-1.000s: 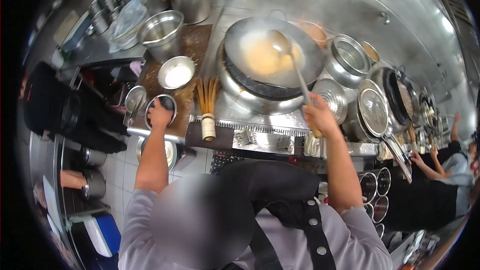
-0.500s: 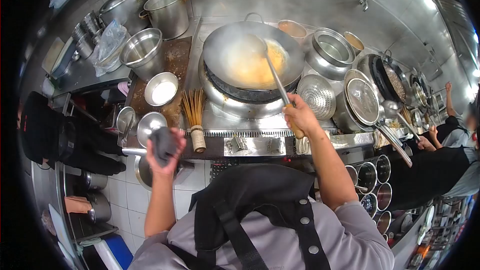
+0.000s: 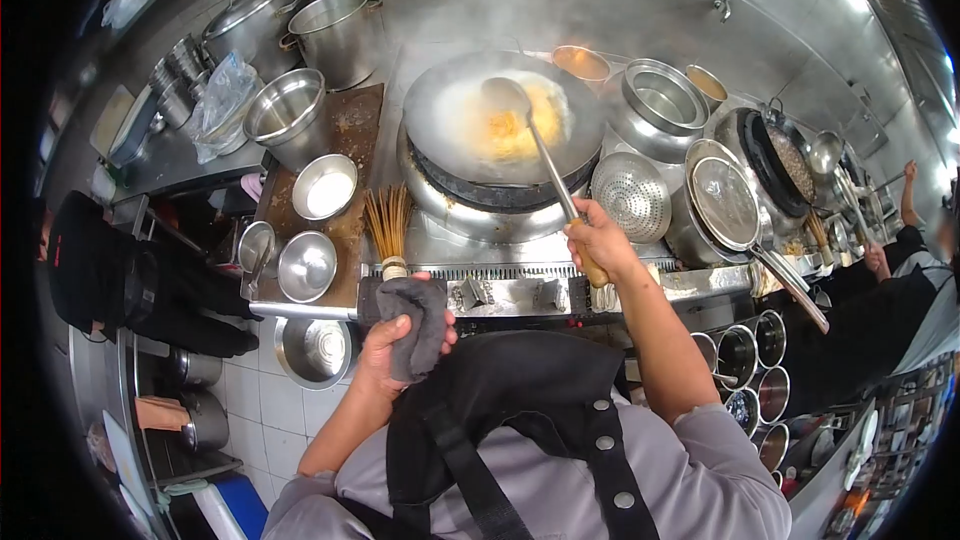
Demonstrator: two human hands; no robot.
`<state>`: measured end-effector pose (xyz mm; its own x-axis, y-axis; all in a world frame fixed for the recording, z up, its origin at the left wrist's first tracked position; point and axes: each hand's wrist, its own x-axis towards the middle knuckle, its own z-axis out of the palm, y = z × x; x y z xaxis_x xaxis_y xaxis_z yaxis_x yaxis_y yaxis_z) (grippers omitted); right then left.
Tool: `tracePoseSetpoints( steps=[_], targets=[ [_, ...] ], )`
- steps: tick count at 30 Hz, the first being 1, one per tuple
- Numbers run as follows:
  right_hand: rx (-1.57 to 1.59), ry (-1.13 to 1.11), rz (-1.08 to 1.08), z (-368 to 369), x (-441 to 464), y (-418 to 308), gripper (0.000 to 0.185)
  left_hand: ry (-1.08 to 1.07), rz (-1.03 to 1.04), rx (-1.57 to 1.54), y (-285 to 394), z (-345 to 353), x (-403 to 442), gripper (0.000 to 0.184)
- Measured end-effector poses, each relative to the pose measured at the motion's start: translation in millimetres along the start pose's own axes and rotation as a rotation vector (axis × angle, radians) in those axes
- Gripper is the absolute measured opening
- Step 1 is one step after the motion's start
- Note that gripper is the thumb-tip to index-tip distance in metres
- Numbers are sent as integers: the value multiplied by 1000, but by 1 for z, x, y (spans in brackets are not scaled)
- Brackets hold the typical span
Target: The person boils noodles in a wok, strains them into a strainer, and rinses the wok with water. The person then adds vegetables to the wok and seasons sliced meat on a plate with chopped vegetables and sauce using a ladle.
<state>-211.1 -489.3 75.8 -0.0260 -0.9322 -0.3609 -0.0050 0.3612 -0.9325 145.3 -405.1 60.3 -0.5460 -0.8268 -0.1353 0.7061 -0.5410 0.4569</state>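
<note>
Near the stove's front edge (image 3: 513, 295), my left hand (image 3: 377, 365) grips dark cloth (image 3: 418, 330), my right hand (image 3: 602, 242) a ladle (image 3: 548, 162)

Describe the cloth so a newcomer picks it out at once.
Find the big steaming wok near the centre, then look down and left to the bundle of brown sticks. Just below that in the view, in the person's left hand, is the cloth. It is dark grey and soft, unlike the stiff sticks above and the shiny metal basin to its left.
</note>
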Motion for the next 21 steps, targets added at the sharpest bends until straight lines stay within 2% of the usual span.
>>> tracePoseSetpoints(
  steps=[4,6,8,10,12,16,21],
  targets=[
    [104,-126,18,-39,-30,-9,55,6,8,106,-3,14,1,82],
    [-309,95,-122,-37,-49,-7,57,26,15,68,-1,18,-3,81],
    [-399,133,-149,-35,-59,3,58,45,11,34,0,26,-8,80],
    [-166,239,-241,-24,-67,22,65,52,21,-6,-1,37,-9,77],
    [-128,230,-224,-11,-75,49,69,23,20,22,-2,40,-6,76],
    [207,74,-200,-8,-86,141,68,13,-7,146,-3,42,4,78],
    [277,48,-221,-21,-86,208,71,80,-46,182,-6,35,11,69]
  ],
)
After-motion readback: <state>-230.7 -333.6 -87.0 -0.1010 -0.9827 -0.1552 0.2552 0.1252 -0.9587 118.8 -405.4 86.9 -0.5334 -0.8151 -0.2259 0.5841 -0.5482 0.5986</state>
